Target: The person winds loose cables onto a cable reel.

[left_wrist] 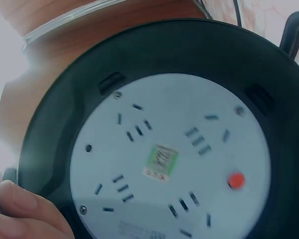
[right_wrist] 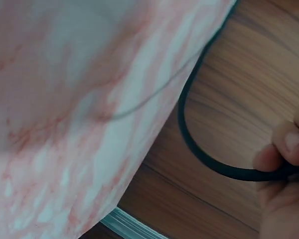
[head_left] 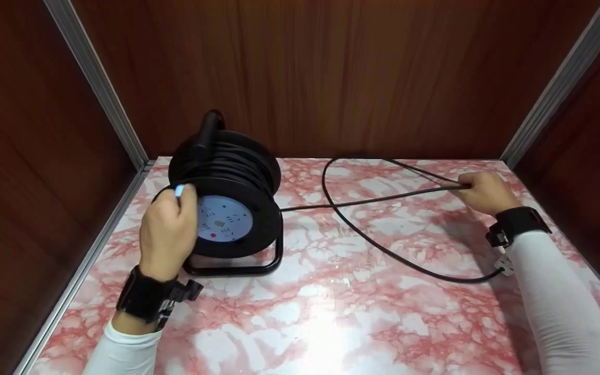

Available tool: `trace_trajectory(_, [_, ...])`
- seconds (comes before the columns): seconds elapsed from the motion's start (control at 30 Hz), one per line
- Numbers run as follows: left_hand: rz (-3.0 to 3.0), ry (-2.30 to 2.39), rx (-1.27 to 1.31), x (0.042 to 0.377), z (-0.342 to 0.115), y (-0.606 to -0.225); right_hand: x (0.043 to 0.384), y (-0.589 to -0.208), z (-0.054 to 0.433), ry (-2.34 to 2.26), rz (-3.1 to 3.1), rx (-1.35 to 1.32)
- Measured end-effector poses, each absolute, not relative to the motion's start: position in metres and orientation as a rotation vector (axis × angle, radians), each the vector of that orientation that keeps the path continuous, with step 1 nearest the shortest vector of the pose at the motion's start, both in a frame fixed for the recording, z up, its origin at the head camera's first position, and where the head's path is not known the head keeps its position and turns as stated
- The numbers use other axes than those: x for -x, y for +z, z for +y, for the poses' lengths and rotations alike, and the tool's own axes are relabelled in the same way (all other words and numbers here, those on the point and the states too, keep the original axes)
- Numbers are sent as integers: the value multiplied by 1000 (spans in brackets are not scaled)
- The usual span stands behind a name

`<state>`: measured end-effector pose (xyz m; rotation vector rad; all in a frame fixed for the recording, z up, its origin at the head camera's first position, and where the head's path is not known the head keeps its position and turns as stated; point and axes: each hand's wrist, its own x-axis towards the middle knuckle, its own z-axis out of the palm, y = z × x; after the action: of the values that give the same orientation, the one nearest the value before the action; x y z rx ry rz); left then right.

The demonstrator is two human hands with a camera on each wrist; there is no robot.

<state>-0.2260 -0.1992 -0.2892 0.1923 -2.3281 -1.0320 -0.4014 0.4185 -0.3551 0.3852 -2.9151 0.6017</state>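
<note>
A black cable reel stands at the left of the table on a tubular frame, black cable wound round its drum. Its pale socket plate carries a red button and several slots. My left hand is curled at the near left rim of the reel, gripping a small knob whose light-blue tip shows by the thumb. Away at the right, my right hand pinches the black cable, which runs taut from the reel. Beyond that grip the cable loops back across the table to a pale plug beside the right sleeve.
The table top has a red and white marbled pattern. Brown wood-grain panels with grey metal corner strips enclose it at the back and both sides. The reel's black carrying handle rises at its far side.
</note>
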Motion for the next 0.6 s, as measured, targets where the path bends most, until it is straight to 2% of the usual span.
trace_trajectory(0.27, [-2283,-935,-75,230,-174,-290,403,-365,415,428,-3149,-452])
trace_trajectory(0.47, [-2297,-843,-11,232,-158,-290,404,-352,413,462,-2896,-459])
trace_trajectory(0.6, [-2297,-819,9,232,-148,-294,406,-353,412,481,-2954,-466])
